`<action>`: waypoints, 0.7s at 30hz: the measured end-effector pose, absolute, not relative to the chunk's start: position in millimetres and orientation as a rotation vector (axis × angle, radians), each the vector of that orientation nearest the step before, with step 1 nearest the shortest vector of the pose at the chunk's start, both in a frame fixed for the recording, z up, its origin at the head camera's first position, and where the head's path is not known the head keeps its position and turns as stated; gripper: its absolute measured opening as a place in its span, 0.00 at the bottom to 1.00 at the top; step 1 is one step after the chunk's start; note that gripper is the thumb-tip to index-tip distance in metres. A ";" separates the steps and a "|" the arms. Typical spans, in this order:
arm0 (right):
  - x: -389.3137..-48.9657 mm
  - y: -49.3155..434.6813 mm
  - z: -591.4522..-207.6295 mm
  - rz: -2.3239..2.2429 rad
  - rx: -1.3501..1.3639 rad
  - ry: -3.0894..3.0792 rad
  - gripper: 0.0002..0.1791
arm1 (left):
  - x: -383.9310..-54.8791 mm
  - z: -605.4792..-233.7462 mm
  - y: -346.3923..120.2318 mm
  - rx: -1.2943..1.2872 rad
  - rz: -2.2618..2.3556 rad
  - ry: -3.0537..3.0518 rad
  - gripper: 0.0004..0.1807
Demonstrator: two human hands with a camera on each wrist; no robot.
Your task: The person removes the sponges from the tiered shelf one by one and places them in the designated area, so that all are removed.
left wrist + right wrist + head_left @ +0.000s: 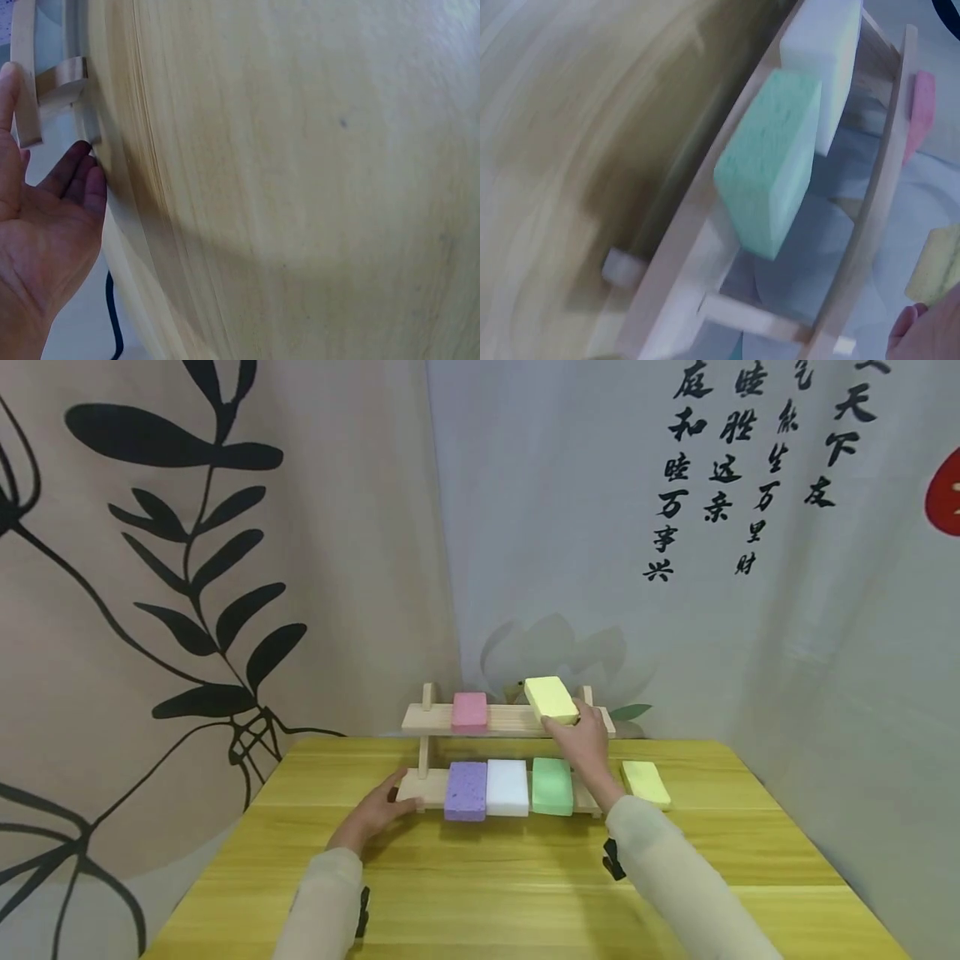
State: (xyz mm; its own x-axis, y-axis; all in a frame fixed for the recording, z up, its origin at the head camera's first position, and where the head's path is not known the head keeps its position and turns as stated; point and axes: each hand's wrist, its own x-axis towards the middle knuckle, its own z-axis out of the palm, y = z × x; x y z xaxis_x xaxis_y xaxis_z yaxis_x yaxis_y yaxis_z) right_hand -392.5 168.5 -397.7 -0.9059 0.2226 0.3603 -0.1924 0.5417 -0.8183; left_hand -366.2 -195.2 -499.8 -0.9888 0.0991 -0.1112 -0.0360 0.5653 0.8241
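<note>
My right hand grips a pale yellow sponge block, tilted, at the right part of the upper shelf of a small two-tier wooden rack. In the right wrist view this yellow sponge shows at the right edge, with fingertips at its end. My left hand holds the left end of the lower shelf, thumb on the front, other fingers behind. A pink sponge stands on the upper shelf. Along the lower shelf are purple, white and green sponges.
Another yellow sponge lies on the wood-grain table, right of the rack. A printed curtain with leaves and writing hangs close behind the rack. In the left wrist view a dark cord hangs past the table edge.
</note>
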 end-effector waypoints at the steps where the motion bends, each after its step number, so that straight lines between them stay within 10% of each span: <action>1: -392.1 173.6 -396.7 1.322 -0.028 -2.359 0.42 | -366.0 -499.8 -195.3 0.055 1.395 2.652 0.51; 21: -374.7 274.6 -370.8 1.284 0.022 -2.315 0.43 | -362.1 -495.2 -194.1 0.080 1.372 2.658 0.50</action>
State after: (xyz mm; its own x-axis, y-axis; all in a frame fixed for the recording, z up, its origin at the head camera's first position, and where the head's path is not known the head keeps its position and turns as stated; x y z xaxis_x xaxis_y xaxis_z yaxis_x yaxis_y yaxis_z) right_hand -374.7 274.6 -370.8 -0.8801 0.2164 0.4226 -0.2439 0.5577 -0.7934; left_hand -362.1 -194.1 -495.2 -0.9875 0.1153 -0.1079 -0.0211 0.5806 0.8139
